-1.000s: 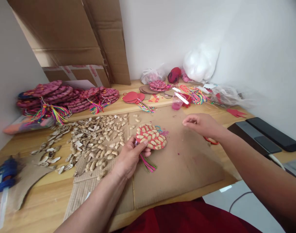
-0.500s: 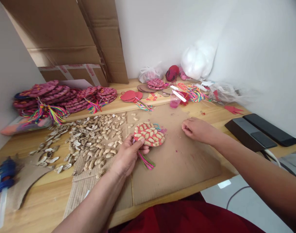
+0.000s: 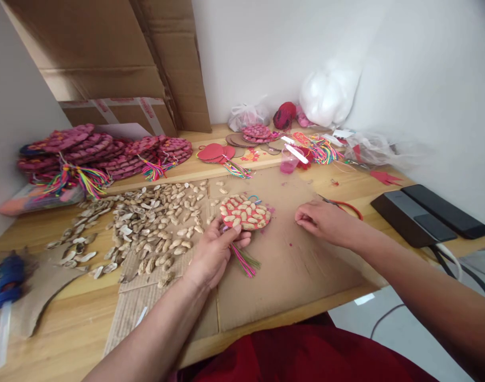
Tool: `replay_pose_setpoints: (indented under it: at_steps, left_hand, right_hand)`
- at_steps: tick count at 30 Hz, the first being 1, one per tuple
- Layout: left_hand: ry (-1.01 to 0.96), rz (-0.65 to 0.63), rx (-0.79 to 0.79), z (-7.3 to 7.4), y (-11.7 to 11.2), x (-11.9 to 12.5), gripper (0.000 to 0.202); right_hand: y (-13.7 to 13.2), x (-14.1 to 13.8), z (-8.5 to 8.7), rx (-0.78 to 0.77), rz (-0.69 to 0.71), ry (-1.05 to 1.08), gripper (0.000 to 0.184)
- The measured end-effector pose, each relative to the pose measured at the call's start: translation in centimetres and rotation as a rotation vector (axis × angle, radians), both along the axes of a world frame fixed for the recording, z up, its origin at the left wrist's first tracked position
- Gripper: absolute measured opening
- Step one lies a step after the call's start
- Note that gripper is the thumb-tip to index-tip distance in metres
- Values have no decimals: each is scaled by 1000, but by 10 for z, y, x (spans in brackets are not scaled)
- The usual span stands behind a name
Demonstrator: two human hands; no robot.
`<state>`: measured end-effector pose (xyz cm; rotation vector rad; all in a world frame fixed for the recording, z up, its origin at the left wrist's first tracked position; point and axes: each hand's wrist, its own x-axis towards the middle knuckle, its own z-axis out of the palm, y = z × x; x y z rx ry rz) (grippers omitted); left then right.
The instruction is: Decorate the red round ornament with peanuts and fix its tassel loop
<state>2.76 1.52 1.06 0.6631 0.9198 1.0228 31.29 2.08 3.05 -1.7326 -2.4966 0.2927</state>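
My left hand [image 3: 214,249] grips the lower edge of a round red disc covered with peanuts [image 3: 244,213], thumb on top and fingers beneath. A blue loop [image 3: 254,200] shows at the disc's upper edge. From its lower side hangs a pink and green tassel [image 3: 247,262]. My right hand [image 3: 324,223] is closed over the cardboard sheet [image 3: 274,286], apart from the disc, its fingertips pressed together. Whether anything small is between them is hidden. Just behind it lies a tool with a red curved handle [image 3: 353,209], partly covered by the hand.
Loose peanuts and shells [image 3: 158,228] spread over the left side. A blue glue gun [image 3: 6,281] lies far left. Braided pink coasters [image 3: 75,148] are stacked at back left. Red discs [image 3: 216,153], a pink cup [image 3: 289,162] and coloured tassels [image 3: 324,150] lie behind; black devices [image 3: 413,217] are at right.
My right hand has shifted slightly toward me, and the red-handled tool behind it has come into sight. My left hand still holds the peanut disc, its tassel swung a little right.
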Motion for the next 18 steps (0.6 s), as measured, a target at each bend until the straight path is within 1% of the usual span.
replay_pose_setpoints:
  at_steps: [4, 7, 9, 12, 14, 16, 18]
  left_hand:
    - [-14, -106, 7, 1, -3, -1, 41]
    - [-11, -180, -7, 2, -5, -2, 42]
    - [-7, -222, -21, 3, -6, -2, 44]
    - [1, -287, -26, 6, -8, -2, 48]
    - [13, -332, -29, 8, -10, -3, 50]
    - [23, -362, -39, 9, -11, -3, 49]
    - [29, -383, -56, 9, -13, -4, 44]
  right_hand:
    - [2, -4, -4, 17, 4, -12, 11]
    - [9, 5, 2, 32, -50, -13, 9]
    - [17, 22, 12, 59, -142, -13, 7]
    - [35, 59, 34, 132, -333, -17, 8]
    - [48, 84, 45, 160, -433, -22, 9]
    - [59, 104, 49, 142, -479, -19, 18]
    - [68, 118, 48, 121, -491, 12, 26]
